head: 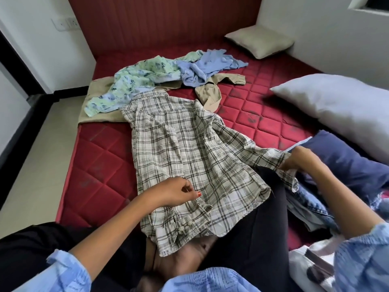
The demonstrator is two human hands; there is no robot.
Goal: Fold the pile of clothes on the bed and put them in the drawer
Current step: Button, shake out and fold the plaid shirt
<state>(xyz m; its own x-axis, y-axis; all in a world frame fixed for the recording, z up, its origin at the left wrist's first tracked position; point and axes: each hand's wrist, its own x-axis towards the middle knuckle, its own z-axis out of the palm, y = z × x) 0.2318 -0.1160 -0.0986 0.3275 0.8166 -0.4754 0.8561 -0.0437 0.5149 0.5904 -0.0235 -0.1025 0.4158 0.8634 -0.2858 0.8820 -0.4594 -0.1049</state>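
A grey-and-white plaid shirt (185,148) lies spread on the red quilted mattress (101,157), its hem over my crossed legs. My left hand (174,191) sits on the shirt's lower left part with fingers curled, pinching the cloth. My right hand (299,159) grips the shirt's right sleeve end at the mattress's right side. Behind the shirt lies a loose pile: a green floral garment (134,85), a blue garment (206,68) and beige trousers (208,93). No drawer is in view.
A grey pillow (345,108) and a navy pillow (347,165) lie at the right, with denim and other clothes (309,207) stacked below them. A small beige cushion (259,41) rests by the headboard. The bed's left edge drops to a tiled floor (35,148).
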